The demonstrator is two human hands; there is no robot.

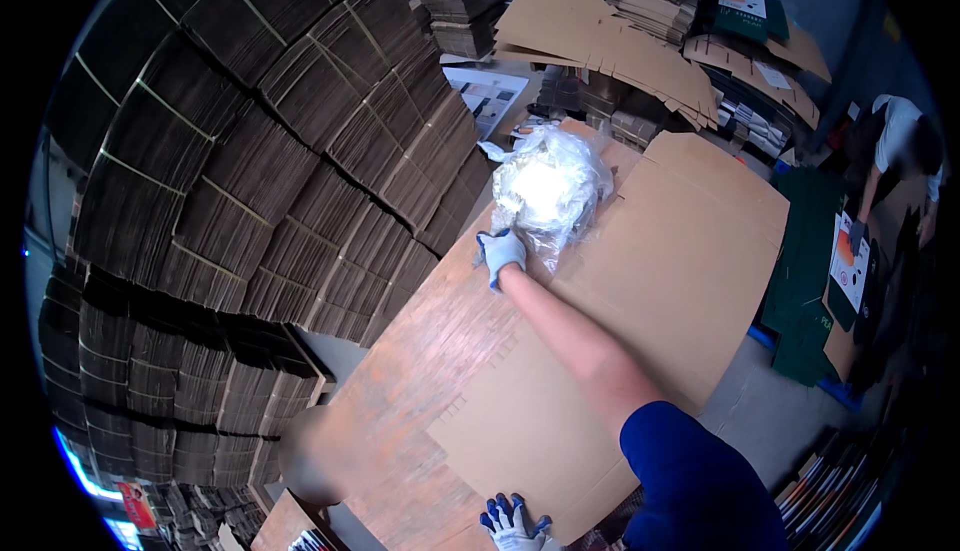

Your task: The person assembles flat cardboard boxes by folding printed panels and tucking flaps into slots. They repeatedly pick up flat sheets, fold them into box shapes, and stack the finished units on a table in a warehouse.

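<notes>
A clear plastic bag (548, 191) at the far end of the surface (420, 371) is grasped by the gloved right hand (500, 254). The near cardboard sheet (600, 351) is pressed by the left hand (512, 523), fingers spread.

So there's just one view here, a head-worn fisheye looking steeply down and forward over a flat brown corrugated cardboard sheet (640, 281) lying on a reddish wooden worktable (420, 371). It sits close above the work: the person's own arm runs up from the lower edge. Straight edges bow hard toward the round black rim. The view faces the far end of the table, with dark stacked bundles of folded cardboard (260, 151) filling the left side, and a co-worker in a white top (900, 141) tiny at the right rim.
</notes>
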